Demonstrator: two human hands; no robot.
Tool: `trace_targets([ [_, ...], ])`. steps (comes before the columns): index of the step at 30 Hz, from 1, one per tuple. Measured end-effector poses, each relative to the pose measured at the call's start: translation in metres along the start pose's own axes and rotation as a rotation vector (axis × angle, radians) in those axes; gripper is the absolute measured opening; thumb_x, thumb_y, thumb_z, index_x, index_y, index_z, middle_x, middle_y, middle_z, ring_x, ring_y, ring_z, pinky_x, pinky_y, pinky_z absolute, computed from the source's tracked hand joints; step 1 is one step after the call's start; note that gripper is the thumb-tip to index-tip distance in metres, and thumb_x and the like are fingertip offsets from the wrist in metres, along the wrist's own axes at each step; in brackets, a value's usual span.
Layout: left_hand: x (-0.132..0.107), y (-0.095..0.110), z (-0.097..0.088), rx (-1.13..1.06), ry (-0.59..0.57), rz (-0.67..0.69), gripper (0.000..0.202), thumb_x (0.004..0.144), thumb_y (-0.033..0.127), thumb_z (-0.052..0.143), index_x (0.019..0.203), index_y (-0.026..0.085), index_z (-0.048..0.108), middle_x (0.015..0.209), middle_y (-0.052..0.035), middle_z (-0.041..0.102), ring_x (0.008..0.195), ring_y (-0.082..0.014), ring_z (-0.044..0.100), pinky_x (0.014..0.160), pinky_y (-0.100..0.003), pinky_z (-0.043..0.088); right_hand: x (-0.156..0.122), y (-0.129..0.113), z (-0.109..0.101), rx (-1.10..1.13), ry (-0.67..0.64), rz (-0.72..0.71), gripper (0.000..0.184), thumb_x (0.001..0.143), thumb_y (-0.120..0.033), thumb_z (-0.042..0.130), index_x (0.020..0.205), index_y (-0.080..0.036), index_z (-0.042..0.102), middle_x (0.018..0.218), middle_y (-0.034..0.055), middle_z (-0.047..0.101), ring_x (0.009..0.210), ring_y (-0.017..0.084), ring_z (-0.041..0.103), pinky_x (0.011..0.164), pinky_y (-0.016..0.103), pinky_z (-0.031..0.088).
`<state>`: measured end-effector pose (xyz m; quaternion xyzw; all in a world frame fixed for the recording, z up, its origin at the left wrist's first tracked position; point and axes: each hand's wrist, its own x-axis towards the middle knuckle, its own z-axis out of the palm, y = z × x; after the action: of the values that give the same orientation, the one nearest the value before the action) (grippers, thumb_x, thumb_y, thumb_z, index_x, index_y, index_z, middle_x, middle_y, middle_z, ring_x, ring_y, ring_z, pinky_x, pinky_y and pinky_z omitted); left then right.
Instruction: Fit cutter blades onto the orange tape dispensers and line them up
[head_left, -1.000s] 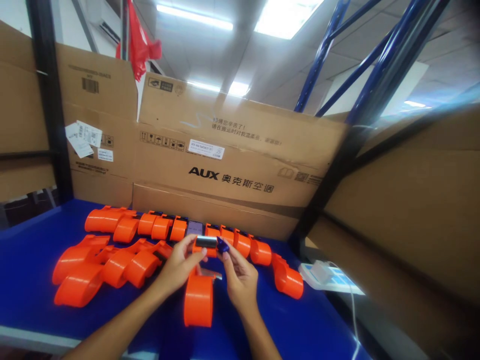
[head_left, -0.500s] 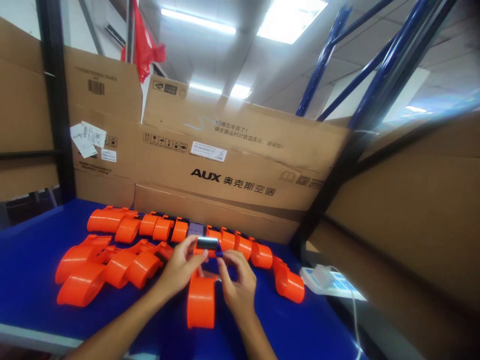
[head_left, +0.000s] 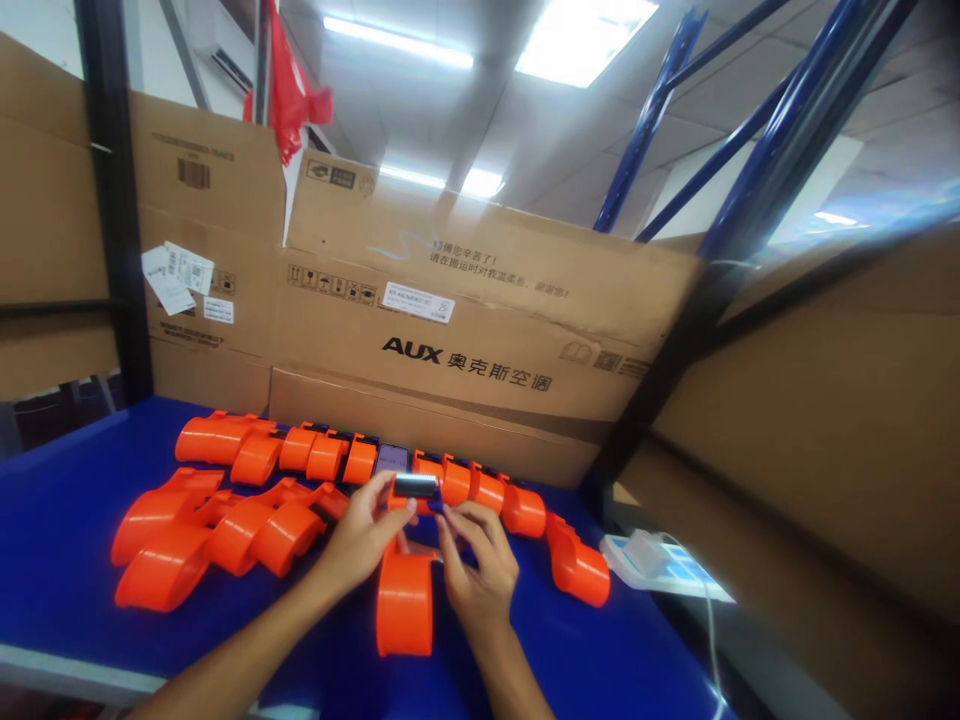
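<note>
Pinching the small blue piece [head_left: 436, 504] at the end of the dark-faced orange holder [head_left: 415, 487], which the left hand [head_left: 365, 530] clamps above the tabletop [head_left: 577, 655] between its front and back edges, the right hand [head_left: 481, 565] could skew or drop it if pressing off-line.

Cardboard [head_left: 337, 350] stands along the table's [head_left: 56, 520] rear edge. Blue uprights [head_left: 649, 125] rise at right. Ceiling lights [head_left: 589, 40] are lit; ceiling [head_left: 420, 115] panelled.

Blue strip [head_left: 437, 504] now lower, narrower
</note>
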<state>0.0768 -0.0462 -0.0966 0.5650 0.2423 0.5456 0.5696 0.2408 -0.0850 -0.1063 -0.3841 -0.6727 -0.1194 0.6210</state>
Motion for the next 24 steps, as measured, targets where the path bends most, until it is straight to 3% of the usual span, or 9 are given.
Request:
trace_targets([
  [8, 0.000, 0.004, 0.001, -0.084, -0.016, -0.031, 0.033, 0.080, 0.040, 0.072, 0.102, 0.017, 0.061, 0.079, -0.0016, 0.065, 0.056, -0.0133, 0.061, 0.053, -0.025, 0.051, 0.002, -0.004, -0.004, 0.030, -0.054, 0.025, 0.025, 0.088, -0.015, 0.065, 0.108, -0.027, 0.074, 0.099, 0.0085, 0.070, 0.086, 0.022, 0.069, 0.074, 0.036, 0.058],
  [13, -0.001, 0.004, 0.002, -0.195, -0.058, -0.120, 0.045, 0.078, 0.038, 0.075, 0.115, 0.019, 0.057, 0.082, -0.0029, 0.069, 0.054, -0.0139, 0.063, 0.052, -0.025, 0.052, -0.001, -0.002, -0.004, 0.170, -0.061, 0.201, 0.022, 0.094, -0.027, 0.057, 0.111, -0.024, 0.071, 0.098, 0.0085, 0.068, 0.087, 0.022, 0.066, 0.077, 0.036, 0.054],
  [16, -0.002, 0.005, 0.003, -0.263, -0.105, -0.160, 0.060, 0.077, 0.036, 0.076, 0.128, 0.024, 0.047, 0.078, -0.0002, 0.069, 0.052, -0.0163, 0.065, 0.054, -0.029, 0.054, 0.003, 0.003, -0.001, 0.338, -0.008, 0.353, 0.034, 0.096, -0.038, 0.053, 0.125, -0.023, 0.062, 0.104, 0.0097, 0.067, 0.090, 0.023, 0.065, 0.078, 0.037, 0.053],
  [18, -0.003, 0.005, 0.004, -0.301, -0.126, -0.174, 0.069, 0.078, 0.036, 0.076, 0.135, 0.027, 0.039, 0.070, 0.0017, 0.068, 0.050, -0.0179, 0.066, 0.054, -0.030, 0.053, 0.013, 0.005, 0.002, 0.492, -0.090, 0.437, 0.044, 0.096, -0.046, 0.050, 0.134, -0.023, 0.054, 0.110, 0.0105, 0.068, 0.094, 0.024, 0.066, 0.080, 0.038, 0.053],
  [20, -0.002, 0.004, 0.004, -0.322, -0.144, -0.190, 0.075, 0.079, 0.036, 0.075, 0.140, 0.027, 0.032, 0.064, 0.0022, 0.067, 0.051, -0.0196, 0.067, 0.053, -0.028, 0.052, 0.026, 0.005, 0.004, 0.637, -0.280, 0.484, 0.051, 0.095, -0.053, 0.046, 0.136, -0.024, 0.051, 0.111, 0.0106, 0.069, 0.096, 0.026, 0.067, 0.087, 0.041, 0.052],
  [22, -0.002, 0.002, 0.004, -0.333, -0.150, -0.209, 0.076, 0.079, 0.038, 0.075, 0.141, 0.027, 0.031, 0.063, 0.0015, 0.067, 0.053, -0.0211, 0.069, 0.055, -0.029, 0.053, 0.041, 0.003, 0.007, 0.710, -0.438, 0.512, 0.056, 0.092, -0.058, 0.047, 0.135, -0.023, 0.052, 0.108, 0.0103, 0.070, 0.097, 0.027, 0.067, 0.089, 0.041, 0.051],
  [24, -0.001, 0.000, 0.004, -0.348, -0.144, -0.217, 0.075, 0.077, 0.040, 0.076, 0.139, 0.026, 0.035, 0.069, -0.0004, 0.068, 0.055, -0.0218, 0.069, 0.059, -0.033, 0.055, 0.051, 0.000, 0.011, 0.737, -0.514, 0.535, 0.057, 0.089, -0.059, 0.049, 0.131, -0.022, 0.054, 0.102, 0.0091, 0.070, 0.091, 0.027, 0.068, 0.084, 0.040, 0.052],
])
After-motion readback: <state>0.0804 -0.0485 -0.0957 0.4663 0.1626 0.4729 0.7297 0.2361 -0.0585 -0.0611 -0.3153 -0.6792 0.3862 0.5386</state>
